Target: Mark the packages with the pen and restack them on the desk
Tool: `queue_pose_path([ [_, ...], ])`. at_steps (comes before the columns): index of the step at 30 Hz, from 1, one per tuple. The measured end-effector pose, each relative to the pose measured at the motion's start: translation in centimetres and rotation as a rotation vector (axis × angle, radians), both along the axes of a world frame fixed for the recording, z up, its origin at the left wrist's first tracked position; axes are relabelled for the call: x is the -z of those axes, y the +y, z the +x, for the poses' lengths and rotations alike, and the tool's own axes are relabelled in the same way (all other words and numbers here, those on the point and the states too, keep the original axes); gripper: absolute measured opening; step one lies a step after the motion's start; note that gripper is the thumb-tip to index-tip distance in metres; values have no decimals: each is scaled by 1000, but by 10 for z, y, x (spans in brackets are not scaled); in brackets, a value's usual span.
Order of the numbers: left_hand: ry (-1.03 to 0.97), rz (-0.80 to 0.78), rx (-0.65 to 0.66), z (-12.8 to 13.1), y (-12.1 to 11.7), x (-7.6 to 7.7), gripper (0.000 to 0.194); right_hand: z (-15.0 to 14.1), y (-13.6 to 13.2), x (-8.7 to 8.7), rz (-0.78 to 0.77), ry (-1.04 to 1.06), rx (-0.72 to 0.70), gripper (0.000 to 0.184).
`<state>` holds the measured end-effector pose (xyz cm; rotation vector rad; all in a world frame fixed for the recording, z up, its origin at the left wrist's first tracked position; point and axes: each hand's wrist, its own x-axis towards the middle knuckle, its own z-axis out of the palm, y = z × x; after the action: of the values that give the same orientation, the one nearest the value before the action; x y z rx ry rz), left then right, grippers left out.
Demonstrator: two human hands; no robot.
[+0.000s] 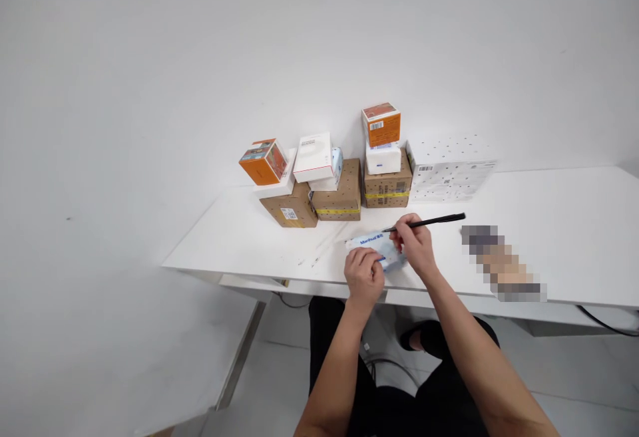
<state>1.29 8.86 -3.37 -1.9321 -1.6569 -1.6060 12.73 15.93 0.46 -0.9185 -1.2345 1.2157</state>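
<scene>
Head view: a curled left hand [364, 272] rests on the soft packet [372, 240], probably steadying it near the surface's [224, 241] front edge; whether its fingers pinch the wrap, I cannot tell. The right hand [415, 244] pinches a black pen [439, 219], its tip at the packet's far edge. Beyond, brown cartons [342, 199] bear smaller white boxes [313, 155] and orange boxes [384, 130], perhaps stacked to save room; they look closed, contents hidden.

An office-like indoor workspace: stacked boxes [337, 203] line a white counter [559, 224] against a plain wall [150, 71], with black cable [604, 325] and tiled floor [282, 367] below.
</scene>
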Motion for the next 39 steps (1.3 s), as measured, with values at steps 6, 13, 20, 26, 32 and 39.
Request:
queue_pose_path([
  [6, 113, -74, -55, 0, 2, 16, 27, -6, 8, 27, 54, -256, 3, 20],
  [13, 104, -68, -46, -1, 0, 20, 27, -1, 5, 30, 112, -304, -20, 22],
  [20, 21, -26, -19, -5, 2, 21, 26, -4, 5, 33, 61, -222, 54, 21],
  [26, -459, -316, -50, -30, -15, 38, 52, 3, -4, 41, 112, -173, 206, 22],
  [32, -283, -512, 90, -34, -36, 12, 85, -6, -27, 48, 14, -71, 259, 29],
  [39, -159, -293, 99, -20, -34, -31, 77, -17, -36, 54, -39, 27, 389, 31],
])
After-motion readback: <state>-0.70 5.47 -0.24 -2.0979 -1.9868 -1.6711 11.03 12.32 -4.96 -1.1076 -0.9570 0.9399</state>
